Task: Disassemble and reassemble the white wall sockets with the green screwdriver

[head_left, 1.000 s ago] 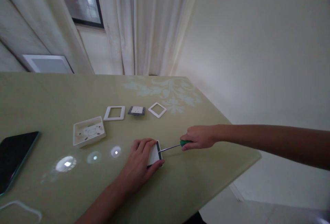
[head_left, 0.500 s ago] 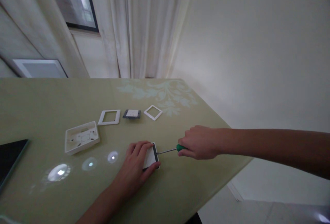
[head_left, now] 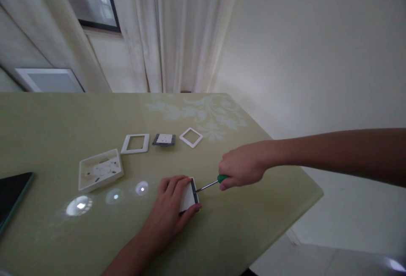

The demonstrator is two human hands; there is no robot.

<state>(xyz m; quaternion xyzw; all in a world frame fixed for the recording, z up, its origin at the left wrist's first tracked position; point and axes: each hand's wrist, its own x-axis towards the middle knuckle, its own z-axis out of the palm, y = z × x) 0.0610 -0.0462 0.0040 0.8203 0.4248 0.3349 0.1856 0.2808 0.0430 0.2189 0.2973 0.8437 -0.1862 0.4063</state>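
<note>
My left hand (head_left: pixel 169 210) lies on a white switch plate (head_left: pixel 189 195) on the green table (head_left: pixel 222 233), thumb and fingers gripping its edges. My right hand (head_left: pixel 241 168) is closed round a green-handled screwdriver (head_left: pixel 212 183). The metal tip of the screwdriver touches the plate's right edge.
Behind the hands lie a white back box (head_left: pixel 100 170), a white rectangular frame (head_left: pixel 135 143), a grey switch module (head_left: pixel 164 139) and a small square white frame (head_left: pixel 190 137). A dark tablet (head_left: pixel 11 193) lies at the left edge. The table's right edge runs close to my right hand.
My right hand has risen a little, so the screwdriver now slopes down to the plate's edge. The left hand stays on the plate. The view shifted slightly.
</note>
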